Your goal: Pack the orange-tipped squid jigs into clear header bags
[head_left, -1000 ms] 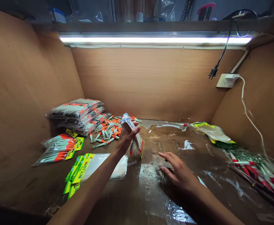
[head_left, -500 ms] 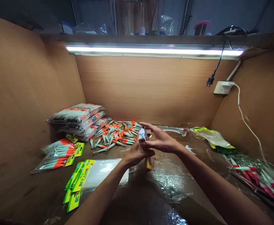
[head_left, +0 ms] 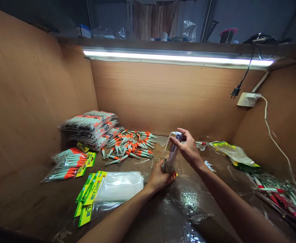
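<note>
Both hands hold one upright lure packet (head_left: 172,152) with a white card top over the middle of the bench. My left hand (head_left: 160,177) grips its lower end, where a yellow edge shows. My right hand (head_left: 188,148) is closed on the folded white top. A heap of loose orange-and-pale-green lures (head_left: 129,145) lies just behind and to the left. A stack of empty clear bags with yellow-green header cards (head_left: 104,187) lies to the left of my left forearm.
Filled packets are piled at the back left (head_left: 90,126) and front left (head_left: 68,163). Red-and-white lure packets (head_left: 279,192) and a crumpled bag (head_left: 232,152) lie on the right. Plywood walls (head_left: 160,94) enclose the bench; a socket (head_left: 246,99) and cable hang at right.
My right hand lifted off the bench and took the top of the packet. The left hand slid down to its lower end, and the packet moved right and stands upright.
</note>
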Available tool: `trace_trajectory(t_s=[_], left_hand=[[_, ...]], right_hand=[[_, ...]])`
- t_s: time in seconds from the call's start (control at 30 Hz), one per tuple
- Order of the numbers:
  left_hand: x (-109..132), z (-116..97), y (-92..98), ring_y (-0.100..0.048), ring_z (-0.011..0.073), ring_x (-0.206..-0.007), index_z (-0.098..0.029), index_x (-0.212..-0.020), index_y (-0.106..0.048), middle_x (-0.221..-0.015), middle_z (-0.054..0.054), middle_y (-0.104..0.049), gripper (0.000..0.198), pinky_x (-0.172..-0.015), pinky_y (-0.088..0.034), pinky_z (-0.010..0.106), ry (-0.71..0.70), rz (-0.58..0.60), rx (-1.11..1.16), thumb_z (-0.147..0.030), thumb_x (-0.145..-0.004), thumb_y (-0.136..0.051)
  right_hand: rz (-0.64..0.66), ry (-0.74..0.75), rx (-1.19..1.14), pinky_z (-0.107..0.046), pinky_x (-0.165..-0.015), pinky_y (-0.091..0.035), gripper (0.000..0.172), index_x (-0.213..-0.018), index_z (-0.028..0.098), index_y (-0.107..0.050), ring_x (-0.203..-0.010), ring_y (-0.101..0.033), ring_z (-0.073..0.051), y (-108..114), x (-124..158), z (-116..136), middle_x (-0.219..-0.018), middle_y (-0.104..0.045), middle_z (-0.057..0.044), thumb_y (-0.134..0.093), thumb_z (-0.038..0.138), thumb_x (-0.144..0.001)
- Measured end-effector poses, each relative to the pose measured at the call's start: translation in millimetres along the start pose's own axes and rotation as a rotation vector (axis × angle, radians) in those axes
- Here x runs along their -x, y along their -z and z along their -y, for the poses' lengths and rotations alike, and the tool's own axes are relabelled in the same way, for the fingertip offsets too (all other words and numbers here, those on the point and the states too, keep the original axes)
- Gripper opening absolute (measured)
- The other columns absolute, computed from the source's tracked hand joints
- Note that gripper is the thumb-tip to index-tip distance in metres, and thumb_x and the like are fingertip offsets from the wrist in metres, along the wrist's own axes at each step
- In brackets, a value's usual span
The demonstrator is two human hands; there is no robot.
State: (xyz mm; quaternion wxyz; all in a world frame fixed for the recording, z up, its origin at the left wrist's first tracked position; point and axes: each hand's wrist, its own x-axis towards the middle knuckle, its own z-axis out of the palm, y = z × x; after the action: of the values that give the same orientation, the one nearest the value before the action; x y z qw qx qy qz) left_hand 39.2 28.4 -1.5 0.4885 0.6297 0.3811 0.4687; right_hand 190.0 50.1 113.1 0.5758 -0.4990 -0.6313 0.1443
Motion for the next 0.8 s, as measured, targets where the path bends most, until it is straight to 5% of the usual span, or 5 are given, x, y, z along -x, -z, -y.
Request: trace_trajectory(t_s=[0.27,0.47,0.53,0.63,0.8], left_hand=[[-4.7,-7.5,28.2,-0.056,0.0141,-0.071,-0.013,-0.104,-0.063,-0.081,0.001,-0.063,0.046,-0.069,-0.044,0.025,0.091,0.183,0.122,-0.026,-0.064,-0.081],[0.1,-30.6,58.6,-0.056,0.0119,-0.068,-0.016,-0.115,-0.064,-0.084,0.002,-0.063,0.057,-0.063,-0.044,0.022,0.284,0.573,0.245,-0.028,-0.064,-0.086],[0.7,-33.0,60.0,-0.055,0.0107,-0.067,-0.016,-0.114,-0.065,-0.082,0.001,-0.062,0.057,-0.063,-0.044,0.022,0.3,0.655,0.247,-0.027,-0.063,-0.087],[1.2,-30.3,55.6,-0.053,0.0099,-0.066,-0.016,-0.112,-0.066,-0.079,-0.001,-0.061,0.055,-0.064,-0.044,0.022,0.311,0.718,0.227,-0.027,-0.062,-0.089],[2.5,-25.1,50.5,-0.054,0.0102,-0.067,-0.017,-0.109,-0.066,-0.08,-0.002,-0.062,0.055,-0.065,-0.044,0.022,0.33,0.734,0.172,-0.031,-0.06,-0.09]], right_hand=[[-0.282,-0.242,-0.349,-0.03,-0.073,-0.056,0.062,-0.13,0.026,-0.049,-0.088,-0.066,-0.019,62.1,-0.3,-46.5,-0.112,-0.064,-0.004,-0.063,0.061,-0.08],[-0.031,-0.563,0.062,-0.048,-0.08,-0.054,0.056,-0.103,0.019,-0.065,-0.089,-0.067,-0.032,103.4,53.2,-111.7,-0.092,-0.069,-0.012,-0.069,0.062,-0.068],[-0.099,-0.442,0.222,-0.055,-0.096,-0.045,0.061,-0.112,0.017,-0.064,-0.109,-0.06,-0.038,109.5,64.3,-111.6,-0.11,-0.066,-0.016,-0.073,0.057,-0.066],[-0.131,-0.013,0.432,-0.052,-0.108,-0.035,0.051,-0.123,0.022,-0.061,-0.123,-0.05,-0.033,106.8,69.9,-81.0,-0.128,-0.059,-0.013,-0.065,0.051,-0.08],[0.333,0.33,0.302,-0.039,-0.091,-0.048,0.021,-0.111,0.027,-0.069,-0.103,-0.062,-0.024,71.2,65.6,-9.0,-0.108,-0.07,-0.007,-0.058,0.032,-0.094]])
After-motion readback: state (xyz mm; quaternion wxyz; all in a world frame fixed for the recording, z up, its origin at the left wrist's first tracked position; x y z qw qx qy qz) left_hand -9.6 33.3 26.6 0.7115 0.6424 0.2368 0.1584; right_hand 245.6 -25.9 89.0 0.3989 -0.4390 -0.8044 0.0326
